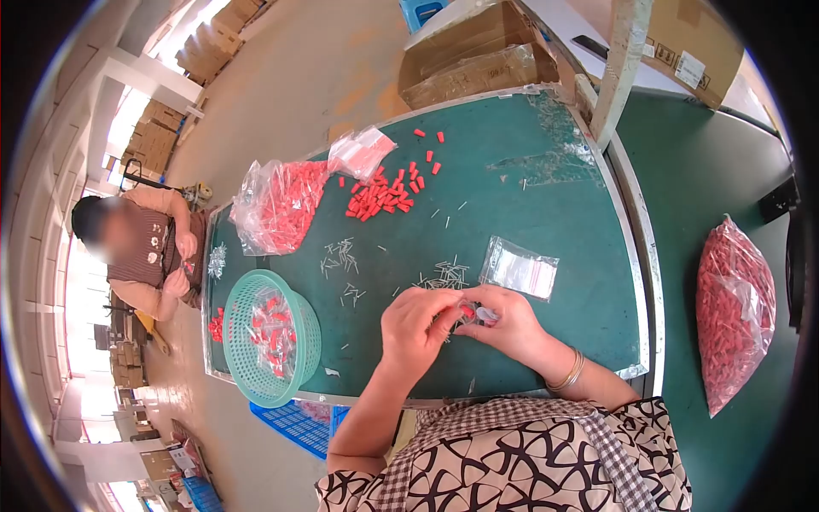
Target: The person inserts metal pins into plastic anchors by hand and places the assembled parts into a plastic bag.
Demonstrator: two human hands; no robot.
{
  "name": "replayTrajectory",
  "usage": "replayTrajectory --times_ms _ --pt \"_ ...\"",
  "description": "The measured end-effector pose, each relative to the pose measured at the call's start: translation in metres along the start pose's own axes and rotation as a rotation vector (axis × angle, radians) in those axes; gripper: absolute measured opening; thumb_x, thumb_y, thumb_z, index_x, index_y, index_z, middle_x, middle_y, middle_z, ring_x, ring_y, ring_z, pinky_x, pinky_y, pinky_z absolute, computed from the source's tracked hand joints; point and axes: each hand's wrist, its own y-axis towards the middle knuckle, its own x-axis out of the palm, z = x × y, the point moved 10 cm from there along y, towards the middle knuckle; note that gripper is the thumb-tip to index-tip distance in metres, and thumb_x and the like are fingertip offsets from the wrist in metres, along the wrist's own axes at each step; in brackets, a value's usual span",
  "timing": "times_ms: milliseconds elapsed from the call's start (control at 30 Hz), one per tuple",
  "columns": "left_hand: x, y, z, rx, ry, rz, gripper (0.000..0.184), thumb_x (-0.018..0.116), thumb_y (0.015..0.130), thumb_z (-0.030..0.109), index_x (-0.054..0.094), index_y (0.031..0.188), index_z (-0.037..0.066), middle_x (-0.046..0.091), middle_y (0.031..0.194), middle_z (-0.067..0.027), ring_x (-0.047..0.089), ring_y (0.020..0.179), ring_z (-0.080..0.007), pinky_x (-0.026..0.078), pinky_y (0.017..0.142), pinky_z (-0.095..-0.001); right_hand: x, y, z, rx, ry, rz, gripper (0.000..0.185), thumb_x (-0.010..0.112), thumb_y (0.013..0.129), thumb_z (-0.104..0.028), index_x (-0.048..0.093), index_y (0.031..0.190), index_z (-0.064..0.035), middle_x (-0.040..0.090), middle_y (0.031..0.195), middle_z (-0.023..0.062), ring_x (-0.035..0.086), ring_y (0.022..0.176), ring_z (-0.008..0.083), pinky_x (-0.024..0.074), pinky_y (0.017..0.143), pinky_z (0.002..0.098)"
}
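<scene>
Apparently, a red piece [467,312] is pinched by the left hand [421,328], while clear plastic [487,315] is grasped between the thumb and fingers of the right hand [515,324]; the exact contact is partly hidden. Both are held close together above the table [584,256], near the loose pins [446,275]. A fitting or filling step is judged to be in hand; for the next move, careful alignment and a light, steady pinch would be called for.
</scene>
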Motion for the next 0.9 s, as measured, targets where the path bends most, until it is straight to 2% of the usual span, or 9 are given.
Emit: replayTrajectory --times_ms 67,167,200,300,500,600,700,800,900 --pt "0.005 -0.003 0.013 0.111 0.043 0.046 0.017 0.075 0.077 0.007 0.065 0.091 0.008 0.072 0.096 -0.0025 0.065 0.086 -0.0214 0.05 0.073 -0.0327 0.002 0.0 0.003 0.006 0.051 -0.005 0.044 0.08 0.073 -0.013 0.065 0.114 -0.0056 0.067 0.093 0.0088 0.065 0.085 0.0237 0.0522 0.075 0.0331" --pt "0.011 -0.004 0.023 0.204 -0.027 0.088 0.018 0.072 0.078 -0.001 0.063 0.093 0.003 0.072 0.095 -0.0077 0.065 0.085 -0.024 0.052 0.068 -0.0296 0.006 -0.002 0.008 0.075 0.152 -0.05 0.043 0.079 0.074 -0.011 0.064 0.114 -0.0052 0.067 0.096 0.0085 0.065 0.086 0.0205 0.052 0.076 0.0327" --pt "0.013 -0.006 0.019 0.156 -0.06 0.087 0.012 0.067 0.086 0.002 0.062 0.096 0.003 0.072 0.096 -0.0102 0.064 0.087 -0.0228 0.051 0.071 -0.0279 0.008 -0.003 0.01 0.107 0.19 -0.071 0.043 0.079 0.075 -0.011 0.064 0.115 -0.0051 0.067 0.097 0.0084 0.065 0.087 0.0193 0.052 0.077 0.0324" --pt "0.019 -0.017 -0.008 -0.218 -0.357 0.117 0.008 0.065 0.088 0.006 0.063 0.096 0.004 0.071 0.1 -0.008 0.063 0.099 -0.0254 0.052 0.077 -0.0328 0.013 -0.006 0.008 0.117 0.326 -0.103 0.041 0.077 0.077 -0.008 0.064 0.116 -0.0049 0.068 0.101 0.007 0.064 0.09 0.0152 0.0516 0.078 0.0309" --pt "0.029 -0.033 -0.02 -0.228 -0.444 0.13 0.004 0.063 0.09 0.005 0.064 0.093 0.003 0.069 0.106 -0.0127 0.061 0.106 -0.0303 0.051 0.083 -0.0347 0.02 -0.009 0.015 0.208 0.52 -0.164 0.042 0.074 0.079 -0.002 0.063 0.119 -0.0036 0.067 0.104 0.006 0.062 0.09 0.0111 0.0524 0.079 0.0279" --pt "0.025 -0.034 -0.012 -0.082 -0.285 0.039 0.008 0.067 0.086 0.008 0.065 0.093 0.004 0.065 0.114 -0.0146 0.06 0.109 -0.0317 0.05 0.087 -0.0377 0.022 -0.01 0.015 0.306 0.44 -0.22 0.041 0.074 0.079 -0.001 0.062 0.118 -0.0008 0.067 0.102 0.0069 0.063 0.092 0.0108 0.0525 0.081 0.0269" --pt "0.016 -0.033 -0.004 0.017 -0.146 0.004 0.019 0.071 0.084 0.019 0.067 0.094 0.003 0.062 0.122 -0.0166 0.058 0.111 -0.0333 0.048 0.09 -0.0399 0.022 -0.013 0.021 0.319 0.473 -0.159 0.042 0.074 0.079 -0.002 0.062 0.119 -0.0014 0.068 0.101 0.007 0.064 0.087 0.0108 0.0529 0.077 0.0272" --pt "0.016 -0.028 0.007 0.068 -0.004 -0.106 0.026 0.075 0.076 0.015 0.068 0.101 0.009 0.055 0.13 -0.0159 0.06 0.109 -0.0341 0.048 0.09 -0.0422 0.02 -0.008 0.017 0.07 0.401 -0.07 0.041 0.073 0.081 -0.004 0.063 0.12 -0.0045 0.069 0.099 0.0072 0.063 0.08 0.0102 0.0528 0.07 0.0264" --pt "0.025 -0.023 0.019 0.09 0.163 -0.325 0.029 0.075 0.075 0.014 0.068 0.103 0.011 0.052 0.134 -0.0144 0.06 0.109 -0.033 0.05 0.088 -0.0413 0.023 -0.005 0.009 0.003 0.262 -0.148 0.04 0.072 0.082 -0.008 0.063 0.121 -0.007 0.07 0.098 0.0065 0.062 0.073 0.0104 0.0529 0.063 0.0263"
